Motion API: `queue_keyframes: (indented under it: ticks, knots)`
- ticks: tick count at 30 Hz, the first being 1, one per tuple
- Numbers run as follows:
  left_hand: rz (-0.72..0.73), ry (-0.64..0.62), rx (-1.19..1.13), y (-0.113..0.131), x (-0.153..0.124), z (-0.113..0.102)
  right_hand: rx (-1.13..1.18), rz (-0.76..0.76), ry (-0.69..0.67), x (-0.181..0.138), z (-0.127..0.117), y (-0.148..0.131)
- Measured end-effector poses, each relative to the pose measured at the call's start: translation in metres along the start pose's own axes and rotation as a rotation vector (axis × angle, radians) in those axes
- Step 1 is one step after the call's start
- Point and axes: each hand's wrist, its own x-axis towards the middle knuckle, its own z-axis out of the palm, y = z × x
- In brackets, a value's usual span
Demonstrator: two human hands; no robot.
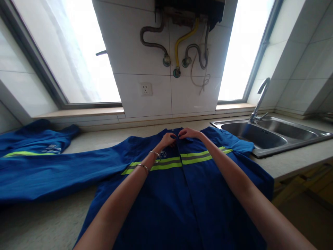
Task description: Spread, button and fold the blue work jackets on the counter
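A blue work jacket with yellow-green reflective stripes lies flat on the pale countertop, front side up, one sleeve stretched out to the left. My left hand and my right hand meet at the collar end of the front opening. Both pinch the fabric there with closed fingers. Two thin bracelets sit on my left wrist.
A second blue garment with a reflective stripe lies bunched at the far left. A steel double sink with a tap is set in the counter on the right. Behind are a tiled wall, a socket, pipes and two windows.
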Motion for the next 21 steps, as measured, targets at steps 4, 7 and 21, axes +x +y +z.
queue_keyframes:
  ticks: [4, 7, 21]
  knots:
    - [0.02, -0.221, 0.023, 0.004, -0.007, -0.018, 0.157, 0.032, 0.018, -0.012, -0.009, 0.002]
    - [0.035, -0.269, -0.078, 0.009, -0.016, -0.028, 0.379, 0.082, 0.061, -0.03, -0.021, 0.01]
    - [-0.15, -0.403, -0.156, -0.01, -0.017, -0.054, 0.209, 0.148, 0.0, -0.041, -0.038, 0.032]
